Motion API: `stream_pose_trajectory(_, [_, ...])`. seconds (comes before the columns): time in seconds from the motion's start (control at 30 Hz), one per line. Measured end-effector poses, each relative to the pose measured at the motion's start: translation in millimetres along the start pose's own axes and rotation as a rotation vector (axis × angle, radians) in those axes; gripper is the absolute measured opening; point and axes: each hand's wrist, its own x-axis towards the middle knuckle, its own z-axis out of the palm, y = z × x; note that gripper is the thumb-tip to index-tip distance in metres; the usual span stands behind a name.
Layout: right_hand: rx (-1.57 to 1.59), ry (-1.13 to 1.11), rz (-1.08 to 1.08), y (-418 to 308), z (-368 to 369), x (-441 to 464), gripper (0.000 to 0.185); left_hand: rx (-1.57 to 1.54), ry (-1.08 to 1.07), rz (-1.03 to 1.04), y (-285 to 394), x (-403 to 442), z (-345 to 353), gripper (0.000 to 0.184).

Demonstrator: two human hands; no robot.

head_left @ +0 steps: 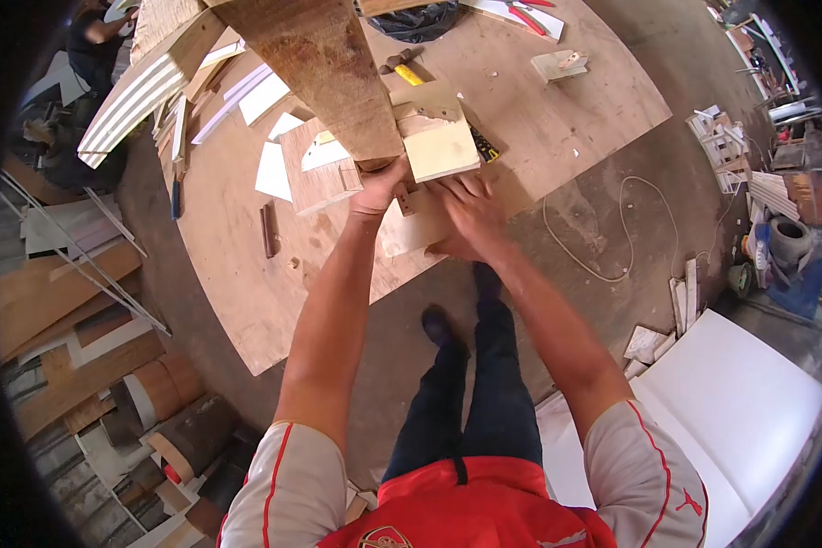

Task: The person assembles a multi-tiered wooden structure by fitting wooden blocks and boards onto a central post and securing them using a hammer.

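A long, stained wooden post [315, 78] comes down from the top of the view to the near part of the plywood table. My left hand [381, 189] is closed at its lower end, with most of the fingers hidden. Right beside the post sits a pale wooden block [440, 151]. Along the block's near edge, the bent fingers of my right hand [468, 212] grip it, and the thumb is lower down. Between my hands is a small wooden piece with dark holes [405, 201]. A wider wooden block [315, 173] lies left of the post.
On the plywood table [521, 137] lie a yellow-handled hammer [406, 71], red-handled pliers [527, 18], a dark brown stick [268, 230] and white offcuts [272, 172]. A cord [603, 274] trails over the floor. Wood scraps [73, 365] pile up at left; another person [96, 41] is at upper left.
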Motion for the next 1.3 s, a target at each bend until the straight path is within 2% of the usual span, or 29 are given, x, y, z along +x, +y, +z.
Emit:
stream_pose_trajectory(0.17, [0.046,0.010,-0.051,5,0,2,0.110,0.095,0.041,0.109,-11,4,-3,0.029])
stream_pose_trajectory(0.3, [0.000,0.054,-0.077,5,-2,2,0.106,-0.021,0.028,0.103,-20,3,-7,0.039])
stream_pose_trajectory(0.4, [0.065,0.093,-0.075,5,-11,5,0.096,-0.067,0.045,0.109,-24,1,-10,0.045])
stream_pose_trajectory(0.5, [0.026,0.315,0.047,25,0,17,0.074,-0.074,0.060,0.088,-20,-1,-9,0.047])
stream_pose_trajectory(0.6, [-0.194,0.268,0.337,42,-6,51,0.055,-0.093,0.059,0.032,-19,-2,-8,0.050])
stream_pose_trajectory(0.7, [-0.255,0.137,0.421,51,-7,72,0.046,-0.103,0.060,-0.001,-27,1,-9,0.053])
stream_pose_trajectory(0.8, [-0.263,0.062,0.416,65,1,89,0.039,-0.061,0.066,0.026,-31,5,-8,0.059])
stream_pose_trajectory(0.87, [-0.164,0.079,0.477,62,-5,89,0.033,0.069,0.065,0.101,-37,9,-11,0.061])
stream_pose_trajectory(1.0, [0.077,0.075,0.600,47,-30,65,0.028,0.112,0.038,0.050,-41,12,-12,0.065])
stream_pose_trajectory(1.1, [0.319,0.145,0.642,56,-30,19,0.029,0.160,0.024,0.050,-43,15,-12,0.066])
stream_pose_trajectory(1.2, [0.701,0.148,0.660,54,-32,-42,0.028,0.181,0.059,0.092,-41,16,-10,0.065])
stream_pose_trajectory(1.27, [0.940,0.035,0.853,25,-60,-71,0.026,0.093,-0.012,0.044,-43,12,-12,0.068])
stream_pose_trajectory(1.3, [0.994,0.013,0.846,19,-57,-93,0.025,0.076,-0.008,0.031,-43,12,-12,0.068])
